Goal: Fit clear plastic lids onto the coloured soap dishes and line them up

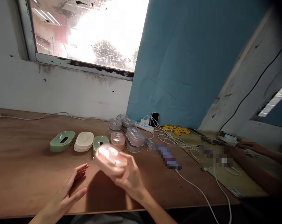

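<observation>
My right hand [131,179] grips a pink oval plastic box with a clear lid [110,160] and holds it tilted above the brown table. Nothing is in my left hand [69,189]; its fingers are apart, a short way left of the box. Just behind the held box is a green tray with a slot [101,140], partly covered by it. Left of that lie cream-coloured lids or trays [84,141], one on another, and a larger green slotted piece [63,141]. Behind and right of the box stands another pink lidded box [117,140].
Several grey lidded boxes [135,137] are grouped at the back, beside a power strip [144,126] and an upright phone [154,119]. White cables [192,183] run across the right side. Another person's arms [260,158] reach over the yellowish board [246,180] at right.
</observation>
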